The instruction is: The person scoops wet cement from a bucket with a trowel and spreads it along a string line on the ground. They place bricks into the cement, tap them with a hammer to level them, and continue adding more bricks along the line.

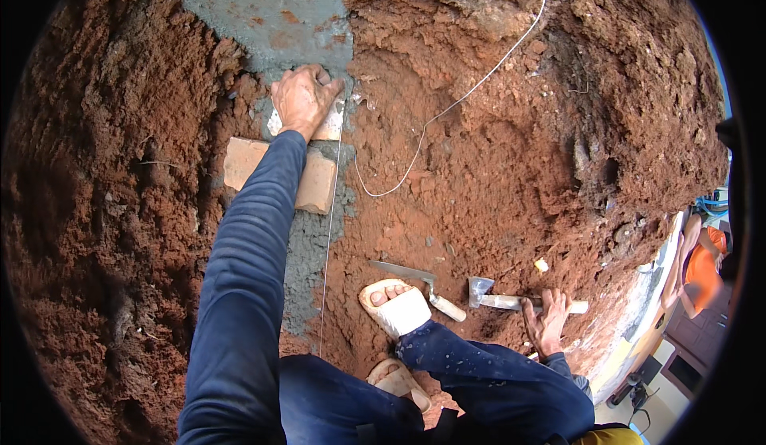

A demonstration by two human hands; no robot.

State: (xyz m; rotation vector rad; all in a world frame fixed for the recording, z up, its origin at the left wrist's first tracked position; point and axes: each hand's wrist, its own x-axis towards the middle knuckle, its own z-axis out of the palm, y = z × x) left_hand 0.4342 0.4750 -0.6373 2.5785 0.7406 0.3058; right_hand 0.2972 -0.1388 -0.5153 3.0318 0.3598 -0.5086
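My left hand (303,100) reaches far forward, its fingers curled down over a white-smeared brick (330,123) lying in the grey mortar strip. Part of that brick is hidden under the hand. A bare orange brick (317,180) lies crosswise just nearer, partly covered by my left sleeve. A taut thin string (329,242) runs along the right side of the bricks. Low on the right, my right hand (546,323) closes round the pale wooden handle of a hatchet (503,301), whose metal head points left. Beside it on the soil rests a trowel (404,271), out of either hand.
Smoothed grey mortar (279,18) covers the far end; rougher wet mortar (307,273) lies nearer. A loose white cord (471,90) curves over the reddish soil bank (495,174) at right. My sandaled foot (391,300) stands near the trowel. Another person in orange (702,269) is at the far right.
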